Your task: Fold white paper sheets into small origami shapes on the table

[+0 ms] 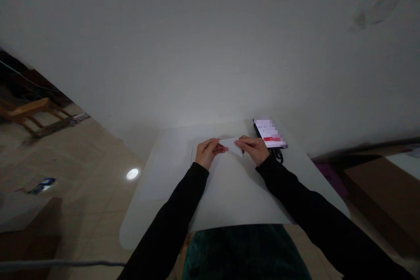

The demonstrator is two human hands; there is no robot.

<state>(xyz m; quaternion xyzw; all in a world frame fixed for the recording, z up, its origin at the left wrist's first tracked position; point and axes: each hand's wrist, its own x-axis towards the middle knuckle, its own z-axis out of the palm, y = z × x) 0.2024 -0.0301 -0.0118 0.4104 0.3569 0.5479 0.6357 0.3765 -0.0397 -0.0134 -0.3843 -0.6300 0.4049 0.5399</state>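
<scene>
A small piece of white paper (233, 145) is held up between my two hands above the white table (243, 210). My left hand (208, 150) pinches its left edge between thumb and fingers. On the other side, my right hand (253, 147) grips the right edge in the same way. The paper looks folded or bent, but its exact shape is hard to make out. Larger white sheets (170, 162) lie flat on the table's left part, next to my left hand.
A phone (269, 133) with a lit screen stands tilted at the table's back right, a dark cable (277, 155) beside it. The wall (210, 52) rises behind the table. Cardboard boxes (383, 192) sit at right, and a wooden chair (33, 107) is far left.
</scene>
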